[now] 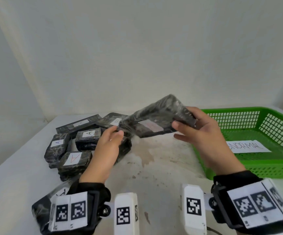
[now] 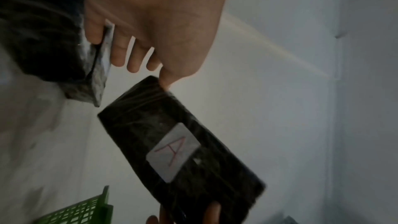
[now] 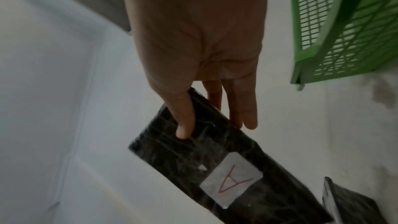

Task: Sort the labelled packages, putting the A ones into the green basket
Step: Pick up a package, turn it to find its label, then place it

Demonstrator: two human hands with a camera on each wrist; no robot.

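Observation:
A long black film-wrapped package (image 1: 154,122) with a white label marked A (image 2: 172,149) hangs in the air over the table, left of the green basket (image 1: 230,110). My right hand (image 1: 183,121) grips its right end, thumb (image 3: 183,125) on the label side and fingers behind. My left hand (image 1: 117,131) is at the left end; in the left wrist view only the thumb tip (image 2: 165,81) touches the corner and the other fingers stay loose. The A label (image 3: 230,185) also shows in the right wrist view.
A pile of black packages lies at the left: three marked A (image 1: 90,133) (image 1: 57,142) (image 1: 73,157), one marked B (image 1: 117,122), one long one (image 1: 80,123). Another package (image 1: 40,209) lies under my left wrist. The basket holds a paper sheet (image 1: 249,146) reading NORMAL. The stained table (image 1: 154,167) lies between.

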